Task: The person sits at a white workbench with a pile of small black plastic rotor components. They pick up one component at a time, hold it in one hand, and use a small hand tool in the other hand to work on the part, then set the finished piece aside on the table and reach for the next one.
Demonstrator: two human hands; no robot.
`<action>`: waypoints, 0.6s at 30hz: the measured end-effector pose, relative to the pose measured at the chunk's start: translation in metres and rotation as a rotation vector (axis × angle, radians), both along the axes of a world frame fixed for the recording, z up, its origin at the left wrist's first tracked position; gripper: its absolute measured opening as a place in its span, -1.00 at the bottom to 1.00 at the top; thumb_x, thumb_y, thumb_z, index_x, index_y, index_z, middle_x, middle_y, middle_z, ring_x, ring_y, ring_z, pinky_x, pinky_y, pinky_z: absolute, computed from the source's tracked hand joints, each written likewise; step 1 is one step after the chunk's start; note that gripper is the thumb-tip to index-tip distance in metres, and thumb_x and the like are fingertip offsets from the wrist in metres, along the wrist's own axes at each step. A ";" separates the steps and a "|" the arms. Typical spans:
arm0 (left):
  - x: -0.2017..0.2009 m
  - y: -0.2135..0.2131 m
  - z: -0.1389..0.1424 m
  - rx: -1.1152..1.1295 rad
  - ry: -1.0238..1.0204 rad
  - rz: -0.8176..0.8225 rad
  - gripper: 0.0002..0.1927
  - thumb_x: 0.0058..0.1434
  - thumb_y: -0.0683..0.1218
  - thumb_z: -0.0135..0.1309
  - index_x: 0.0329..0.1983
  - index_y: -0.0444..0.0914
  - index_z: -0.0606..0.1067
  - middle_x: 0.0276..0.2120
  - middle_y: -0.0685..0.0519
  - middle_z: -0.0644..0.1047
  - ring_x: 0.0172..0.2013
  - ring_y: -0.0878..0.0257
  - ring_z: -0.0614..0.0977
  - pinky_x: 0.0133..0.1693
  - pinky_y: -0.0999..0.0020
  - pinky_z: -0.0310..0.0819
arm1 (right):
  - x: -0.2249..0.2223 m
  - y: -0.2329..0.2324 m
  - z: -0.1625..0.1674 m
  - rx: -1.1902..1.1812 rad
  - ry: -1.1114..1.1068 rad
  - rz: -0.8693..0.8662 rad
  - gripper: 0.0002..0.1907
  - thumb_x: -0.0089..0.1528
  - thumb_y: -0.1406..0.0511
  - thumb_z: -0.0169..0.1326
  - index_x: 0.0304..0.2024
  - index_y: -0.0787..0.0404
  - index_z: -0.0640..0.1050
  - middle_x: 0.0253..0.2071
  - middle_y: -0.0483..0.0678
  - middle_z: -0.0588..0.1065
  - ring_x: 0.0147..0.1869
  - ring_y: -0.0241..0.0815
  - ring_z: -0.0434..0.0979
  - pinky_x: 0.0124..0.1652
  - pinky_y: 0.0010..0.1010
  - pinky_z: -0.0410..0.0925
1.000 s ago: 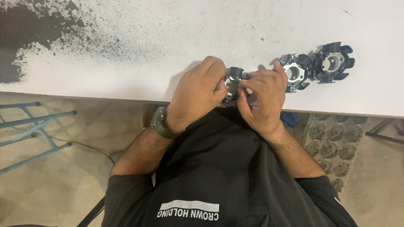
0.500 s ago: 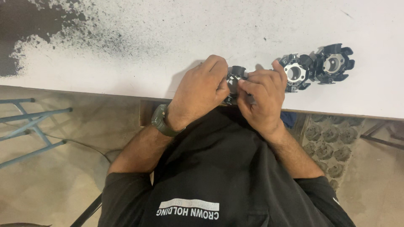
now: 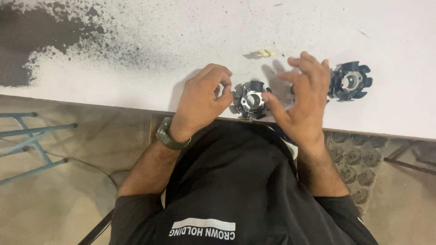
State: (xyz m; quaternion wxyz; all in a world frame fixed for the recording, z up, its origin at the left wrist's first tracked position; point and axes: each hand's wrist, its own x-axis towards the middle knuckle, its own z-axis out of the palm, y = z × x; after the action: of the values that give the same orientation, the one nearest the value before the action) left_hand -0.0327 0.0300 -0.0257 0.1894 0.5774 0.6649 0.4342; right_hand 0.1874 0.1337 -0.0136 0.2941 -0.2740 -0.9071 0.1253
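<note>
A black toothed ring with a shiny metal centre [image 3: 251,100] lies on the white table [image 3: 136,86] near its front edge, between my hands. My left hand [image 3: 202,97] is just left of it with fingers curled and apart, the thumb tip at the ring's edge, holding nothing. My right hand [image 3: 304,95] hovers just right of the ring with fingers spread, empty. A second toothed ring [image 3: 350,81] lies further right, beyond my right hand, which partly covers what lies beside it.
Two small beige pieces [image 3: 265,53] lie on the table behind the ring. A black speckled stain [image 3: 41,41] covers the table's far left. A blue metal frame [image 3: 32,136] stands on the floor at left. The table's front edge runs close to my body.
Both hands were closed together on the toothed ring at the table edge. They have come apart and let go, and the ring now lies uncovered between them.
</note>
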 end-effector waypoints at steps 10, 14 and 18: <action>-0.031 -0.017 -0.006 0.122 -0.101 0.080 -0.89 0.20 -0.34 0.12 -0.24 -0.33 0.48 -0.07 0.00 0.62 -0.22 0.27 0.66 -0.28 0.45 0.60 | 0.019 -0.013 -0.029 -0.070 -0.128 0.193 -0.59 0.11 0.03 0.48 -0.19 0.09 0.63 0.58 0.05 0.11 0.71 0.16 -0.17 0.53 0.37 -0.32; -0.039 -0.023 -0.002 0.096 -0.138 0.103 -0.90 0.22 -0.34 0.10 -0.23 -0.32 0.50 -0.05 -0.02 0.61 -0.20 0.27 0.66 -0.25 0.46 0.63 | 0.061 0.018 -0.013 0.094 -0.074 -0.032 -0.62 0.19 0.04 0.48 -0.22 0.12 0.64 0.64 0.00 0.01 0.75 0.07 -0.26 0.52 0.23 -0.41; -0.042 -0.027 -0.004 0.090 -0.140 0.121 -0.91 0.24 -0.34 0.10 -0.22 -0.33 0.50 -0.04 -0.03 0.61 -0.18 0.27 0.66 -0.27 0.46 0.61 | 0.092 0.032 -0.001 0.074 -0.221 -0.151 -0.57 0.15 0.03 0.46 -0.23 0.19 0.62 0.66 0.07 0.00 0.74 0.18 -0.27 0.53 0.27 -0.34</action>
State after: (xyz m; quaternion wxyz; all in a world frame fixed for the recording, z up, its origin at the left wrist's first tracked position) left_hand -0.0744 0.0029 -0.0294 0.1828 0.5122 0.6638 0.5135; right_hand 0.2797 0.1661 -0.0144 0.2110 -0.3425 -0.9147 0.0386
